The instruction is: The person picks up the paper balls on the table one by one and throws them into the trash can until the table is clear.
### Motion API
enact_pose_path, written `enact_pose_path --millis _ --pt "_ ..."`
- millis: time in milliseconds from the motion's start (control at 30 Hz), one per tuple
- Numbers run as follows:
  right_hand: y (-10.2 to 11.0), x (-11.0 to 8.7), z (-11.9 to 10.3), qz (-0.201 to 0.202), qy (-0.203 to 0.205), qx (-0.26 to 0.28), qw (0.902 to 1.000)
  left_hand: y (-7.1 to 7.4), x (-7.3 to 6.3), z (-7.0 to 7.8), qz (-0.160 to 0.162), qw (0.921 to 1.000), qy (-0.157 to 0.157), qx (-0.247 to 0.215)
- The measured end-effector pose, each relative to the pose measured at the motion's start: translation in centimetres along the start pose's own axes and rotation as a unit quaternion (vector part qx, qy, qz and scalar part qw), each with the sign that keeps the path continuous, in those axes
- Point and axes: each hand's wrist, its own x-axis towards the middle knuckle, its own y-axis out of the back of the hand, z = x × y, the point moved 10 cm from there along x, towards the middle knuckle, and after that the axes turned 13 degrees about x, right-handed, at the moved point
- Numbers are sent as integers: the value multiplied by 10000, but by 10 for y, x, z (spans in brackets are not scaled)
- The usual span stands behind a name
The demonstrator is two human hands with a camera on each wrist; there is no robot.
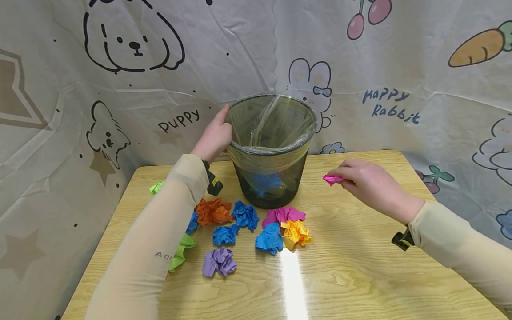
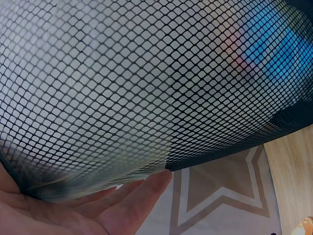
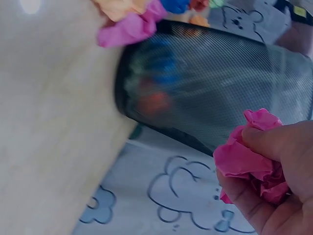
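Observation:
A black mesh wastebasket (image 1: 294,171) lined with a clear plastic bag stands near the table's back edge. My left hand (image 1: 215,137) grips its rim at the left; in the left wrist view the fingers (image 2: 139,200) lie along the outside of the mesh. Through the wall, blue crumpled paper (image 1: 265,182) shows at the bottom. To the right of the basket, my right hand (image 1: 370,186) pinches a crumpled pink paper ball (image 3: 244,159) between thumb and fingers, above the table. A magenta paper ball (image 1: 284,215) lies at the basket's front foot.
In front of the basket lie an orange paper ball (image 1: 214,211), several blue ones (image 1: 245,215), a yellow one (image 1: 297,234) and a purple one (image 1: 219,262). Green paper (image 1: 182,252) is partly behind my left sleeve. A printed cloth (image 1: 240,53) hangs behind the wooden table (image 1: 360,266).

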Motion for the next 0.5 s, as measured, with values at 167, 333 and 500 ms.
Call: enact_pose_path --millis 167,333,500 --pt "25 11 -6 410 68 -73 9991 0 1 -2 59 9999 86 12" --pt "48 20 -14 916 343 -57 9952 -1 2 -3 55 9999 98 -49" --pt "65 31 -15 1289 372 122 9909 -2 1 -3 19 9999 88 -138"
